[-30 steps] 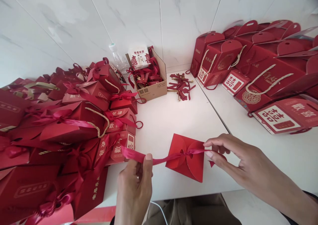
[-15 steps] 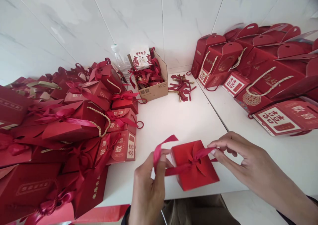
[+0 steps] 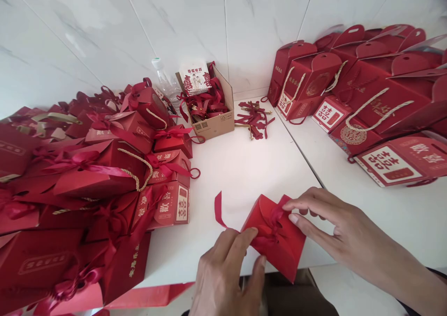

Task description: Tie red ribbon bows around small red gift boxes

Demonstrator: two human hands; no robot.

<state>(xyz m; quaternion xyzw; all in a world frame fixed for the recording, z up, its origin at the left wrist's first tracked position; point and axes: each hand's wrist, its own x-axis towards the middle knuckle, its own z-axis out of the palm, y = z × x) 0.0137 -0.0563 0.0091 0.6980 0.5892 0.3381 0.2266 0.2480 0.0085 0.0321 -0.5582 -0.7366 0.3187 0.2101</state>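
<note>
A small red gift box (image 3: 284,253) sits tilted at the table's front edge, its top flaps folded into a flower-like closure. A satin red ribbon (image 3: 275,216) is knotted across its top, and one loose tail curls up on the left. My left hand (image 3: 226,267) holds the box's near left side, index finger on the top edge and thumb lower down. At the right side of the knot, my right hand (image 3: 324,218) has thumb and forefinger closed on the ribbon; the exact pinch is partly hidden.
Many finished-looking red boxes with bows (image 3: 104,167) are piled on the left. Larger red boxes with rope handles (image 3: 377,97) stand at right. A cardboard box (image 3: 216,125) of ribbons and cards, a plastic bottle (image 3: 165,81) and loose red-and-gold pieces (image 3: 254,120) lie by the wall.
My left hand has let go of the ribbon's left tail and moved onto the box. The box has turned and tilted, and my right hand has shifted slightly left, closer to the knot.
</note>
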